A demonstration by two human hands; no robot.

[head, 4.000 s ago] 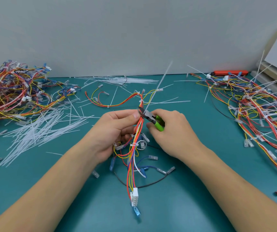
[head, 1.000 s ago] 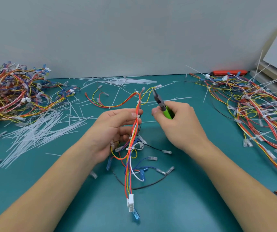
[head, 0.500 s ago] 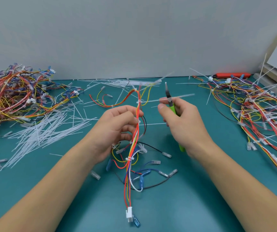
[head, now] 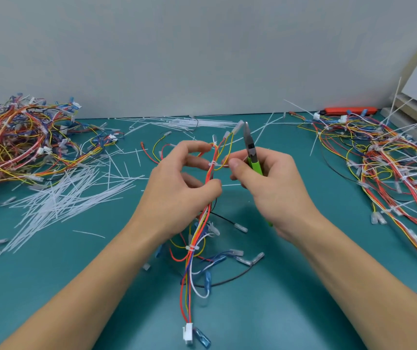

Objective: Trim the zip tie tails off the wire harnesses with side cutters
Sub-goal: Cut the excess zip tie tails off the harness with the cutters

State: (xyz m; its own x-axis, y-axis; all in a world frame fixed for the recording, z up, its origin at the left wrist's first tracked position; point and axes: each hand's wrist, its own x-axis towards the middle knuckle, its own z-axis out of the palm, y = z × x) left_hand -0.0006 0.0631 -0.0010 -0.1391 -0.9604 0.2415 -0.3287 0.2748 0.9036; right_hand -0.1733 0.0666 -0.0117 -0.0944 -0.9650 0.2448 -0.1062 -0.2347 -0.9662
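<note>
Above the teal bench [head: 290, 311], the left hand [head: 177, 190] pinches one wire harness [head: 208, 188]; the right hand [head: 275, 188] grips one pair of side cutters [head: 252, 154]. Two harness piles [head: 23, 142] flank them, with cut tails [head: 61, 203] scattered left.

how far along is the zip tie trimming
Done: cut tails litter the mat beside the left harness pile. In hand: the left hand holds one harness; the right hand holds the side cutters, pointing up. Left: the right pile with long tails sticking out.

Obstacles: tangled multicoloured wire-harness heap [head: 25, 145] far left, flanked by loose white cut zip-tie tails [head: 63, 200]; second multicoloured harness tangle [head: 391, 168] right. Free passage: bare teal desk [head: 290, 299] near front, between forearms.
</note>
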